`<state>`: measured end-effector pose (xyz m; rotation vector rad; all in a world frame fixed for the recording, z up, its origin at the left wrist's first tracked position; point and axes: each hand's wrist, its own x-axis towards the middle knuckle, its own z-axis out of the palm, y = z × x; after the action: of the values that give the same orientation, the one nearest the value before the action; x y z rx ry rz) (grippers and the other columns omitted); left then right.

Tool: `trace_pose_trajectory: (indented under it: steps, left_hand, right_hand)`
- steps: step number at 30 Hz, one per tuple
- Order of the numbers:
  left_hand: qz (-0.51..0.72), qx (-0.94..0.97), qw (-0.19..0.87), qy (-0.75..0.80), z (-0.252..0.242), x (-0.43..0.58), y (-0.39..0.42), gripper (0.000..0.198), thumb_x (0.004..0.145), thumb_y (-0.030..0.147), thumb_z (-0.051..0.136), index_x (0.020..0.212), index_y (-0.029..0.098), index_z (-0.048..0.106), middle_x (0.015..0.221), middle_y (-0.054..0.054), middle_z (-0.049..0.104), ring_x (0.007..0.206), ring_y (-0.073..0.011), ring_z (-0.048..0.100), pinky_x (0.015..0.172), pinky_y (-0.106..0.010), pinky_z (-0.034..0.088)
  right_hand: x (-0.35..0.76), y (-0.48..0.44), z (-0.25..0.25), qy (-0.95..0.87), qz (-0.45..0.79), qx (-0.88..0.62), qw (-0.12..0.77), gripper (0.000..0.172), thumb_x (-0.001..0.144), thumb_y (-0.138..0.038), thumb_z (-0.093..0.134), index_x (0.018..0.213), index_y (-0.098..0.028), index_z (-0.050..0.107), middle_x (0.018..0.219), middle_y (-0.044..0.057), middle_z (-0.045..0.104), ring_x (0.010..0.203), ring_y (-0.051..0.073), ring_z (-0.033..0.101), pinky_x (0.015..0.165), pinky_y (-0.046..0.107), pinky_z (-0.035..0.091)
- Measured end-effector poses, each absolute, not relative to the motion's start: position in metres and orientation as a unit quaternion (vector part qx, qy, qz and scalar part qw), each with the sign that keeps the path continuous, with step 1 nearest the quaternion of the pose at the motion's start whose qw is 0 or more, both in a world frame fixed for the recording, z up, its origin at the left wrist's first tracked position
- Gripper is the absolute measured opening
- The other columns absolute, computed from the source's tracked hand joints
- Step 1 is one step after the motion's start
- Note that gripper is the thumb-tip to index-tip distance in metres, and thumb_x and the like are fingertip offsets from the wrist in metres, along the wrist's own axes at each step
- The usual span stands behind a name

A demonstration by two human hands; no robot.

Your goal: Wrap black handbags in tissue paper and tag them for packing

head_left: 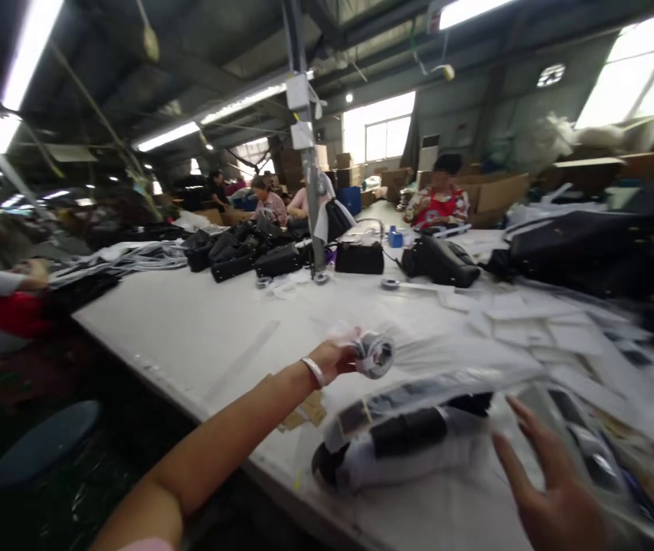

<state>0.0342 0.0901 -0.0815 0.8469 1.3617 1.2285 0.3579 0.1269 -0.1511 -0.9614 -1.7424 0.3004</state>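
Note:
My left hand is stretched out over the table with its fingers closed around a roll of tape, grey and white in colour. Below it lies a black bag in clear plastic and white wrapping, near the front edge of the white table. My right hand, at the lower right, has its fingers spread and holds nothing that I can see. Its fingertips are near the right end of the wrapped bag; motion blur hides whether they touch it.
Several black handbags stand along the far side, by a metal post. White sheets and a large black bag are at the right. Co-workers, one in a red apron, sit beyond. A blue stool is at the left.

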Motion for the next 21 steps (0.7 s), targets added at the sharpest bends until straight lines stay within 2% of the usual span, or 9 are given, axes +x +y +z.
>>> trace_pose_trajectory:
  steps: [3, 6, 9, 12, 14, 17, 21]
  left_hand:
    - [0.463, 0.385, 0.6, 0.527, -0.066, 0.056, 0.086, 0.049, 0.082, 0.059, 0.056, 0.096, 0.014, 0.069, 0.091, -0.011, 0.073, 0.085, -0.021, 0.067, 0.075, -0.032, 0.052]
    - [0.421, 0.437, 0.614, 0.504, -0.055, 0.073, 0.08, 0.05, 0.081, 0.056, 0.064, 0.108, 0.014, 0.069, 0.095, -0.01, 0.073, 0.082, -0.019, 0.066, 0.072, -0.029, 0.05]
    - [0.393, 0.489, 0.597, 0.5, -0.049, 0.089, 0.077, 0.054, 0.069, 0.043, 0.082, 0.113, 0.013, 0.069, 0.096, -0.009, 0.073, 0.086, -0.0198, 0.065, 0.074, -0.027, 0.048]
    - [0.371, 0.523, 0.573, 0.51, -0.045, 0.099, 0.077, 0.054, 0.063, 0.038, 0.087, 0.108, 0.013, 0.072, 0.094, -0.008, 0.072, 0.086, -0.0204, 0.063, 0.074, -0.027, 0.047]
    - [0.358, 0.533, 0.556, 0.528, -0.044, 0.102, 0.078, 0.051, 0.064, 0.039, 0.086, 0.106, 0.012, 0.073, 0.087, -0.006, 0.071, 0.077, -0.0177, 0.061, 0.067, -0.026, 0.045]
    - [0.353, 0.531, 0.528, 0.561, -0.043, 0.101, 0.078, 0.049, 0.067, 0.044, 0.083, 0.102, 0.011, 0.074, 0.074, -0.003, 0.068, 0.061, -0.0127, 0.054, 0.056, -0.023, 0.04]
    - [0.379, 0.518, 0.498, 0.583, -0.044, 0.094, 0.068, 0.054, 0.073, 0.052, 0.077, 0.108, 0.012, 0.07, 0.08, -0.005, 0.07, 0.066, -0.0146, 0.059, 0.06, -0.024, 0.044]
  right_hand:
    - [0.358, 0.105, -0.137, -0.755, 0.137, -0.329, 0.551, 0.038, 0.093, -0.031, 0.061, 0.13, -0.028, 0.061, 0.125, 0.008, 0.067, 0.107, 0.027, 0.067, 0.097, 0.044, 0.054]
    - [0.349, 0.093, -0.124, -0.786, 0.224, -0.248, 0.521, 0.03, 0.093, -0.021, 0.06, 0.121, -0.029, 0.067, 0.118, 0.006, 0.071, 0.107, 0.024, 0.067, 0.094, 0.038, 0.056]
    - [0.339, 0.088, -0.116, -0.762, 0.353, -0.266, 0.472, 0.028, 0.093, -0.029, 0.061, 0.12, -0.027, 0.068, 0.119, 0.008, 0.07, 0.107, 0.026, 0.067, 0.092, 0.041, 0.057]
    - [0.329, 0.088, -0.112, -0.678, 0.518, -0.279, 0.44, 0.036, 0.092, -0.041, 0.063, 0.124, -0.025, 0.066, 0.119, 0.01, 0.069, 0.098, 0.027, 0.069, 0.082, 0.042, 0.06]
    - [0.323, 0.09, -0.107, -0.612, 0.61, -0.265, 0.428, 0.043, 0.09, -0.048, 0.064, 0.125, -0.024, 0.065, 0.115, 0.01, 0.07, 0.09, 0.025, 0.069, 0.075, 0.039, 0.06]
    - [0.318, 0.093, -0.093, -0.542, 0.687, -0.229, 0.426, 0.047, 0.088, -0.053, 0.065, 0.123, -0.023, 0.065, 0.108, 0.009, 0.071, 0.085, 0.02, 0.068, 0.07, 0.032, 0.058]
    - [0.315, 0.097, -0.071, -0.488, 0.748, -0.164, 0.42, 0.04, 0.088, -0.051, 0.067, 0.115, -0.022, 0.067, 0.111, 0.007, 0.067, 0.088, 0.015, 0.066, 0.071, 0.024, 0.054]
